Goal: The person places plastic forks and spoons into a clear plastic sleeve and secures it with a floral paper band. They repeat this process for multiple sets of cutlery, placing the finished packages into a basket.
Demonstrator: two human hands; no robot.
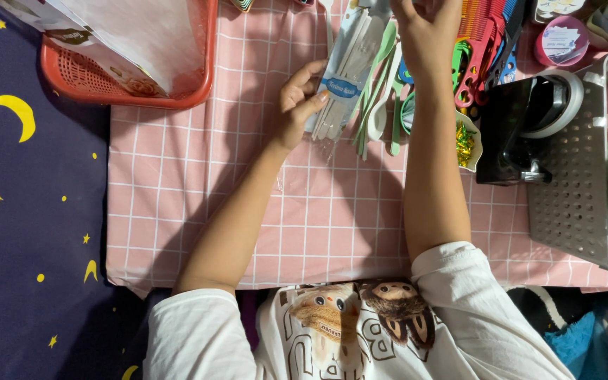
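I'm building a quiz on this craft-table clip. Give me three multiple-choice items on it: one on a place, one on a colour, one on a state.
1. Where is the red plastic basket?
A. at the table's upper left
B. in the person's lap
C. on the grey perforated basket

2. What colour is the checked tablecloth?
A. green
B. pink
C. black

3. What is the left hand doing?
A. lying flat and empty
B. gripping the black tape dispenser
C. holding a clear packet of white sticks

Answers:
1 A: it sits at the cloth's far left corner, beside the navy moon-and-star fabric.
2 B: pink squares with white lines.
3 C: its fingers close on the packet's edge, while the right hand reaches further up toward the coloured combs.
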